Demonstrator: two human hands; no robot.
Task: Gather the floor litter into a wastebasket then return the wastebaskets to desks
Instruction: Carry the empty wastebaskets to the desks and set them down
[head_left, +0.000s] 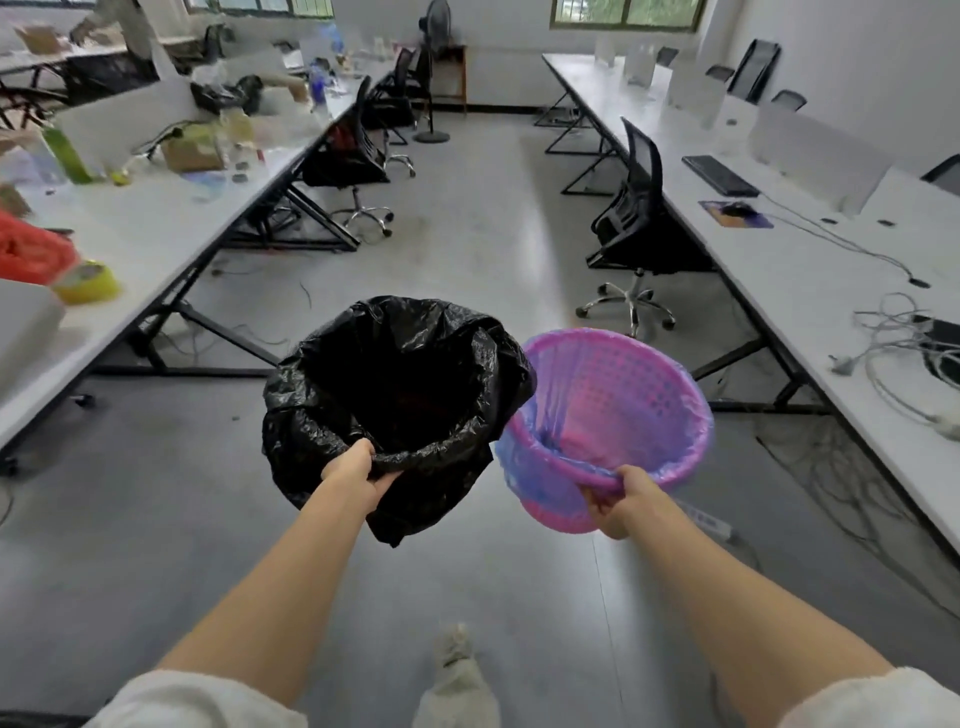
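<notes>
The black bin bag (400, 384) was thin, crinkled plastic with a glossy sheen. The pink wastebasket (623, 410) was moulded plastic lattice, lined with a filmy, translucent bluish bag (524, 467). The floor (467, 223) looked smooth and faintly reflective. The desk (810, 270) had a matt white top on black metal legs. The sleeve (197, 699) was fuzzy pale cloth.

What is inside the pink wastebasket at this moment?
The pink wastebasket, gripped at its near rim by the right hand, shows only a translucent blue liner inside. No litter is visible; the near wall hides part of the bottom.
</notes>
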